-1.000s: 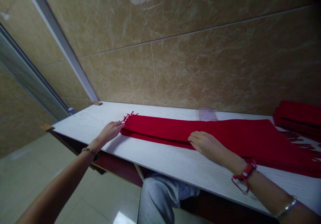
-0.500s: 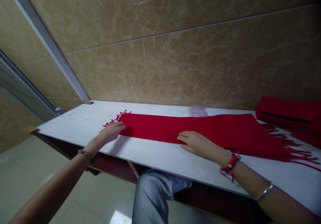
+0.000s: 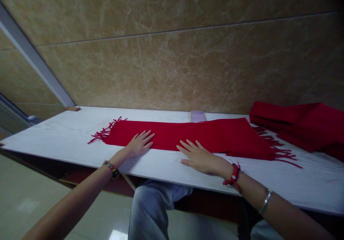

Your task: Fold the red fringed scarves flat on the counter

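Observation:
A long red scarf [image 3: 166, 134] with fringed ends lies lengthwise on the white table [image 3: 64, 129], its right part wider than its left. Spread flat on its left half, my left hand [image 3: 139, 145] touches the cloth near the front edge. My right hand [image 3: 197, 157] rests farther right, fingers spread over the scarf's front edge and the palm toward the tabletop. Neither hand grips anything. Fringe shows at both ends of the scarf.
Behind the right end sits a heap of folded red cloth [image 3: 301, 121]. A small pale packet [image 3: 198, 116], partly blurred, lies between scarf and the tiled wall [image 3: 188, 71]. My knee [image 3: 150, 204] is below the table's front edge.
My left hand has left the scarf's left fringed end and moved right, flattening onto the cloth. My right hand's fingers have spread. The view has shifted toward the right.

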`<state>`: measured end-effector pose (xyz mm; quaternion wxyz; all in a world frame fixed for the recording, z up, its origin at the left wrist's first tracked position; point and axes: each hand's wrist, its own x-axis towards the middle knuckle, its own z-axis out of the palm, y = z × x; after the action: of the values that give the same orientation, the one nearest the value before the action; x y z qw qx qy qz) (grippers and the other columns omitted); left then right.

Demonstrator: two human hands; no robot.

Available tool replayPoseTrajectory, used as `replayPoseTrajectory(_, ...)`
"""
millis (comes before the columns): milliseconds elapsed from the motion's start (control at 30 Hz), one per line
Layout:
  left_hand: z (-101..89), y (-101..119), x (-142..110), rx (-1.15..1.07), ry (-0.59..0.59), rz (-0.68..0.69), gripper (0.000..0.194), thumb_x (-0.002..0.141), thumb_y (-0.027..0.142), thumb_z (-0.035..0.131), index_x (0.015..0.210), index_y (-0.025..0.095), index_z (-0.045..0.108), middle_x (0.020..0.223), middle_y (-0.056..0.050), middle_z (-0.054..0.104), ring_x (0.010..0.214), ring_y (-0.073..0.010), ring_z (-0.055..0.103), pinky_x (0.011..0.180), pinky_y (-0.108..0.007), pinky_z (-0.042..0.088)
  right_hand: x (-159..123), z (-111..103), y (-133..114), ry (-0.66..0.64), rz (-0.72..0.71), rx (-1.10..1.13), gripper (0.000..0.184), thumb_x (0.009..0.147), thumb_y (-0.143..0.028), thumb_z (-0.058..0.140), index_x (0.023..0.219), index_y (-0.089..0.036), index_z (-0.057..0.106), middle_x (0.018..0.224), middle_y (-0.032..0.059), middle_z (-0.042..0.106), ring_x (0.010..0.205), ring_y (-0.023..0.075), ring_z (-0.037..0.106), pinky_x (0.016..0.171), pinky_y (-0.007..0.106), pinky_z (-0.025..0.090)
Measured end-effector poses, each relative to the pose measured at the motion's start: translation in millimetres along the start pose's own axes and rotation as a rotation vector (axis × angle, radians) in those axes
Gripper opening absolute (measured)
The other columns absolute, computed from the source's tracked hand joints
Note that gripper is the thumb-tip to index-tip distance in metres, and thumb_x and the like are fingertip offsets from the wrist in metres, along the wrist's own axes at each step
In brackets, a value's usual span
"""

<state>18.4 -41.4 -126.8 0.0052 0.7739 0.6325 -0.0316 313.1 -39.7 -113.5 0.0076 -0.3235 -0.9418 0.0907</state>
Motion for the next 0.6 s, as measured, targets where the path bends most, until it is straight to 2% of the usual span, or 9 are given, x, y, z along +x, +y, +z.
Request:
replayPoseTrajectory(67, -6.2, 7, 4, -0.010, -0.046, -0.045, 0.050, 0.090, 0.041, 0.028, 0.137, 0.025, 0.026, 0.145, -0.007, 0.021, 0.132, -0.0267, 0.016, 0.102, -0.053, 0.019, 1, -5, 2, 0.066, 0.049, -0.024, 0.062, 0.088, -0.053, 0.025, 0.139, -0.018, 0.022, 0.145, 0.0114, 0.018, 0.132, 0.0298, 0.011, 0.104, 0.054, 0.011)
replayPoseTrajectory(133, -9.5, 22, 13, -0.019, -0.010, -0.064, 0.050, 0.090, 0.042, 0.027, 0.137, 0.026, 0.026, 0.146, -0.007, 0.018, 0.133, -0.0276, 0.013, 0.101, -0.056, 0.018, 6, -5, 6, 0.121, 0.105, -0.033, 0.062, 0.088, -0.052, 0.025, 0.140, -0.017, 0.020, 0.146, 0.0112, 0.014, 0.133, 0.0306, 0.006, 0.103, 0.056, 0.010)
replayPoseTrajectory(200, -8.6, 36, 24, -0.030, 0.066, -0.034, 0.050, 0.090, 0.045, 0.025, 0.137, 0.028, 0.025, 0.147, -0.005, 0.013, 0.133, -0.0279, 0.010, 0.100, -0.056, 0.018, 11, -2, 11, 0.101, 0.153, -0.018, 0.063, 0.089, -0.052, 0.023, 0.140, -0.015, 0.019, 0.146, 0.0120, 0.013, 0.133, 0.0312, 0.006, 0.103, 0.056, 0.011)
replayPoseTrajectory(267, -4.2, 43, 35, -0.038, 0.074, -0.002, 0.051, 0.090, 0.048, 0.024, 0.137, 0.030, 0.023, 0.147, -0.004, 0.012, 0.133, -0.0289, 0.010, 0.100, -0.056, 0.019, 13, 2, 17, 0.037, 0.174, 0.004, 0.064, 0.088, -0.054, 0.023, 0.140, -0.016, 0.020, 0.146, 0.0126, 0.014, 0.132, 0.0316, 0.007, 0.103, 0.055, 0.012)
replayPoseTrajectory(333, 1.0, 38, 41, -0.033, 0.042, -0.020, 0.053, 0.088, 0.050, 0.026, 0.137, 0.030, 0.024, 0.147, -0.004, 0.015, 0.132, -0.0308, 0.013, 0.099, -0.056, 0.020, 10, 5, 21, -0.005, 0.175, 0.014, 0.064, 0.088, -0.055, 0.022, 0.140, -0.019, 0.019, 0.146, 0.0124, 0.012, 0.132, 0.0321, 0.006, 0.103, 0.054, 0.011)
replayPoseTrajectory(467, 7.3, 10, 43, -0.016, 0.037, -0.125, 0.057, 0.086, 0.054, 0.027, 0.138, 0.029, 0.024, 0.146, -0.004, 0.016, 0.132, -0.0322, 0.015, 0.101, -0.054, 0.019, -3, 3, 26, -0.025, 0.194, 0.024, 0.066, 0.086, -0.059, 0.021, 0.140, -0.021, 0.017, 0.146, 0.0129, 0.008, 0.132, 0.0324, 0.003, 0.103, 0.053, 0.012)
replayPoseTrajectory(600, 9.1, -9, 39, 0.004, 0.050, -0.154, 0.058, 0.086, 0.054, 0.026, 0.138, 0.028, 0.023, 0.146, -0.003, 0.016, 0.132, -0.0308, 0.016, 0.101, -0.052, 0.021, -17, 3, 27, -0.026, 0.253, 0.016, 0.071, 0.085, -0.060, 0.023, 0.140, -0.014, 0.018, 0.145, 0.0181, 0.011, 0.131, 0.0338, 0.006, 0.104, 0.049, 0.014)
